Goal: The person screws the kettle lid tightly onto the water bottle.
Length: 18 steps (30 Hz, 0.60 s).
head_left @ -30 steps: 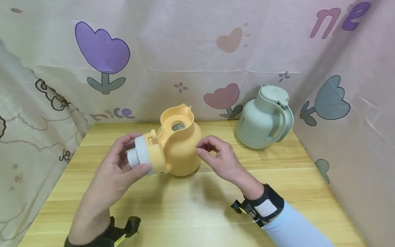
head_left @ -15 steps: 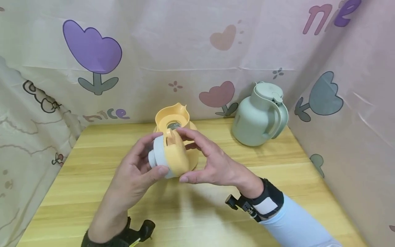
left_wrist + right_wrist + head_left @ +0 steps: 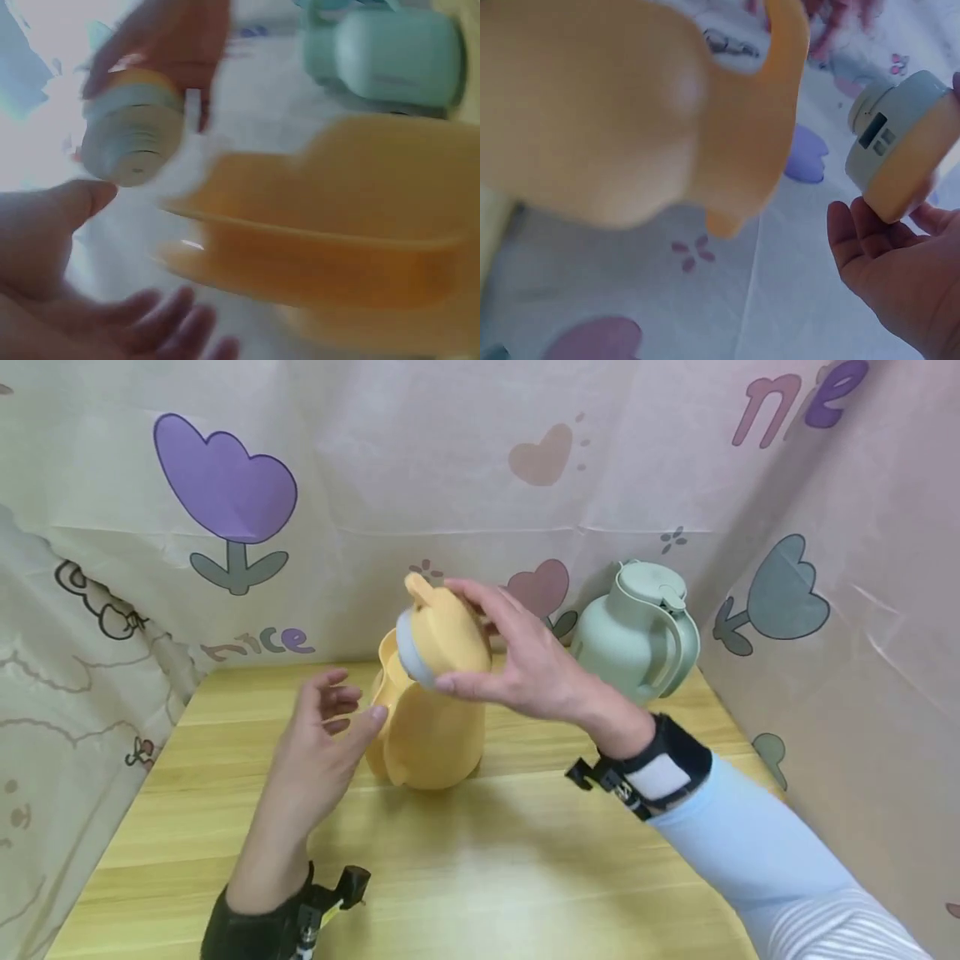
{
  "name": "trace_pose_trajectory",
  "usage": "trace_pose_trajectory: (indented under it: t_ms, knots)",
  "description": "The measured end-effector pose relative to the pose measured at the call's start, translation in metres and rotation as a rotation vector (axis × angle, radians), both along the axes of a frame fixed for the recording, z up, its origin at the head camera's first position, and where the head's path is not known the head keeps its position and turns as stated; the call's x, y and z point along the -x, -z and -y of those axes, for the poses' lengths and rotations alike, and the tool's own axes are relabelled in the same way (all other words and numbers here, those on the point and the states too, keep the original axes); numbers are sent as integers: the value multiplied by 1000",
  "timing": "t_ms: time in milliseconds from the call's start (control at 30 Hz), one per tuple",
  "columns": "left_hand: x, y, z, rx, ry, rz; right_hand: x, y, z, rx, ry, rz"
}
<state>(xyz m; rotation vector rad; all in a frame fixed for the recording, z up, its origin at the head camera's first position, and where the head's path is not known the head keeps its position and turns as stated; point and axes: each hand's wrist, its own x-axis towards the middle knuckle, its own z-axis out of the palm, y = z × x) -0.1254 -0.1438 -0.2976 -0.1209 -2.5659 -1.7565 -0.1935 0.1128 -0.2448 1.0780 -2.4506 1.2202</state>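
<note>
My right hand (image 3: 525, 660) grips a yellow-and-grey jug lid (image 3: 446, 635) by its yellow top, tilted, close over the mouth of the yellow jug (image 3: 438, 735). In the left wrist view the grey stepped underside of the lid (image 3: 131, 146) shows. The right wrist view has the lid (image 3: 904, 139) beside the jug's rim, apart from it. Upright on the table, the jug turns its handle toward my left hand (image 3: 322, 743). That hand holds nothing; its fingers are loosely bent, with the thumb near the handle. The lid hides most of the jug's opening.
A pale green lidded jug (image 3: 637, 627) stands at the back right of the wooden table (image 3: 525, 860), partly behind my right hand. A patterned curtain (image 3: 360, 460) hangs behind the table and along both sides.
My left hand has let go of the lid and drawn back to the left. My right hand has taken the lid, lifted it and moved it over the yellow jug's mouth.
</note>
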Motion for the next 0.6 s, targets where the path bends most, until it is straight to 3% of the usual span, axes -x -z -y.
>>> trace_pose_trajectory:
  t_ms: [67,133,233,300,467,600]
  knots:
    - [12,11,-4,-32,75,97,12,-9,3,-66,60,13]
    - [21,23,-9,-120,116,141,23,-14,9,-116,103,36]
    - [29,38,-18,-282,122,125,39,-13,20,-158,124,82]
    - [30,44,-23,-345,110,86,46,-10,26,-175,121,109]
    - [30,46,-31,-285,72,26,54,1,30,-275,111,101]
    - [27,42,-34,-229,49,54,51,5,26,-352,93,62]
